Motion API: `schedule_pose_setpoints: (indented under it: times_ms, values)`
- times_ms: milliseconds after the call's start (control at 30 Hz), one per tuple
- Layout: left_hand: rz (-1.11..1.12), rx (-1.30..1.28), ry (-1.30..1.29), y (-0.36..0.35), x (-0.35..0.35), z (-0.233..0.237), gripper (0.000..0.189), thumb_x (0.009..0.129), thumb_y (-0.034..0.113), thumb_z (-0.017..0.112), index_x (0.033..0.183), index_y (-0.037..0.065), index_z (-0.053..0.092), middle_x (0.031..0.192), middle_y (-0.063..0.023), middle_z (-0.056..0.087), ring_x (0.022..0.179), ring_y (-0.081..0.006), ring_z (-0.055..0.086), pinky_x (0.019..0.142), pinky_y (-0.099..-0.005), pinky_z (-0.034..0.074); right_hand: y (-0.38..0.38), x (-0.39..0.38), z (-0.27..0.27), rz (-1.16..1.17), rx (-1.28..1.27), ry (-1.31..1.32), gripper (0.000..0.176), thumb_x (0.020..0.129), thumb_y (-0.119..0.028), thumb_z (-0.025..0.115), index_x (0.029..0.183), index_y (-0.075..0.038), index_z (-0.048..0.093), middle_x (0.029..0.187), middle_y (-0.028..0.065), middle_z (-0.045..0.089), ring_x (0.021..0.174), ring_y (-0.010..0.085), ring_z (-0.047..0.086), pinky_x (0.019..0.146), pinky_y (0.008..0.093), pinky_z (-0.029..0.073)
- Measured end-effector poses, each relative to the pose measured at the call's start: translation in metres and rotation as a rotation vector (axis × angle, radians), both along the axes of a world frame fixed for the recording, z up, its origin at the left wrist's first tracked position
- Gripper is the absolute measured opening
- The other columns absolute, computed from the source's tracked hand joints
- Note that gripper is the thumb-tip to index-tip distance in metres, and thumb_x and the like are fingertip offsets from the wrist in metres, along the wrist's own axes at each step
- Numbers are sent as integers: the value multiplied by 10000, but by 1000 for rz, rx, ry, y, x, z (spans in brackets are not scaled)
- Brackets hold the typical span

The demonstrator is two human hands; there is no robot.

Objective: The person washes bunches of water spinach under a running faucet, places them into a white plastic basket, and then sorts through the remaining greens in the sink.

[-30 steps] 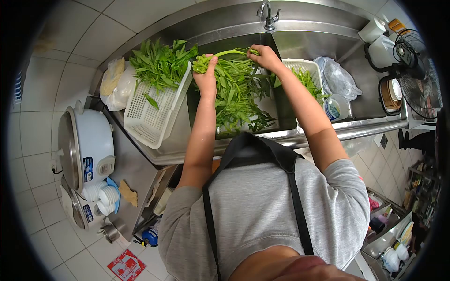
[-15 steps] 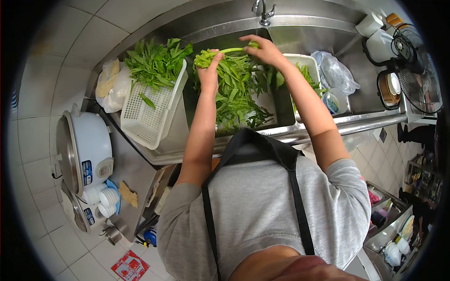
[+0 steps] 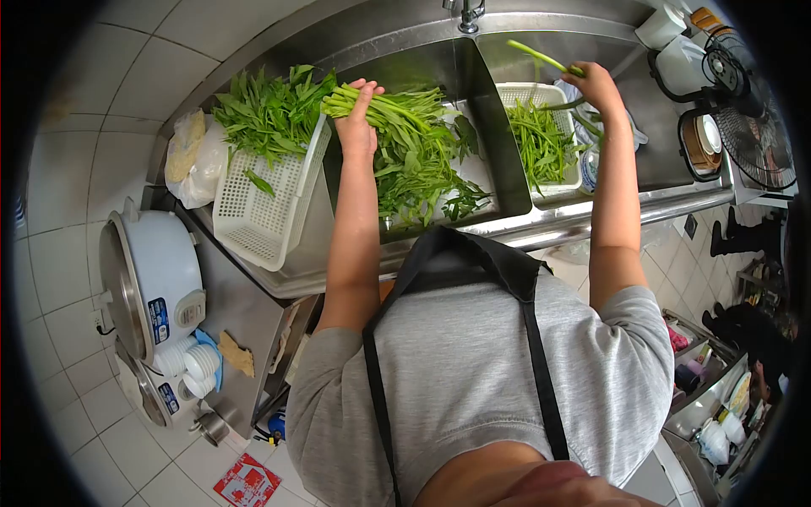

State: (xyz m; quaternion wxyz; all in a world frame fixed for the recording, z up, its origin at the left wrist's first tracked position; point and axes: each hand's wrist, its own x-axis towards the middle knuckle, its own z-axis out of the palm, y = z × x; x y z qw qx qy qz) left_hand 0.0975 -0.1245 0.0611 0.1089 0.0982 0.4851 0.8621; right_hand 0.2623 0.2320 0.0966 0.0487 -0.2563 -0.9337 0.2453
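Observation:
My left hand point(image 3: 359, 122) is closed around the stems of a bunch of leafy greens point(image 3: 395, 118) that look like water spinach. The bunch lies over the left sink basin point(image 3: 507, 182), its leaves spreading down inside. Out to the right, my right hand point(image 3: 598, 87) grips a long green stalk point(image 3: 538, 56) above a white basket point(image 3: 574, 176). Green stems point(image 3: 541, 139) fill much of that basket. Left of the basin, a second white basket point(image 3: 258, 221) stands tilted, with leafy greens point(image 3: 274, 114) heaped at its far end.
A faucet point(image 3: 467, 19) rises behind the basins. Plastic bags point(image 3: 203, 160) sit at the left corner. A large rice cooker point(image 3: 160, 279) and stacked white cups point(image 3: 198, 363) are on the left. A black fan point(image 3: 748, 106) stands at the right. Dark-clothed people appear at the far right.
My right hand has moved right with a stalk, from near the bunch to over the right basket. My left hand has shifted slightly left and up, still holding the bunch.

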Motion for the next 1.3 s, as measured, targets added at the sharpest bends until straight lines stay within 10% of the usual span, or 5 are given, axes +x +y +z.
schedule_pose_setpoints:
  times_ms: [167,700,933,1100,1300]
  values:
    - [55,96,-40,2,-3,2,217,758,54,628,939,16,514,873,-103,579,816,-195,582,731,-309,454,11,15,-47,-78,190,45,427,685,-189,663,1067,-66,515,958,164,597,897,321,567,751,386,451]
    - [-10,100,39,9,8,10,222,752,65,639,935,12,525,866,-96,587,815,-180,586,753,-298,448,-162,-83,-68,634,-360,15,257,739,-247,622,901,-47,622,843,144,617,782,243,582,740,316,425]
    - [134,-264,137,-2,9,-3,177,713,83,679,862,31,598,860,-30,586,792,-124,546,748,-256,416,-142,-89,-79,300,-642,310,190,745,-212,606,850,-57,638,717,76,611,639,173,557,614,285,431]
    - [184,-259,126,5,17,-12,154,706,80,678,833,43,601,854,-17,587,789,-114,537,745,-257,411,-145,-90,-78,-13,-1426,297,92,802,-158,572,788,-67,578,504,-46,368,407,57,285,404,215,205]
    - [182,-298,206,18,27,-7,119,724,64,657,818,34,590,835,-14,582,771,-106,528,734,-254,410,-150,-95,-89,-128,-1648,438,63,829,-133,521,828,-70,512,516,-33,367,403,86,309,411,236,269]
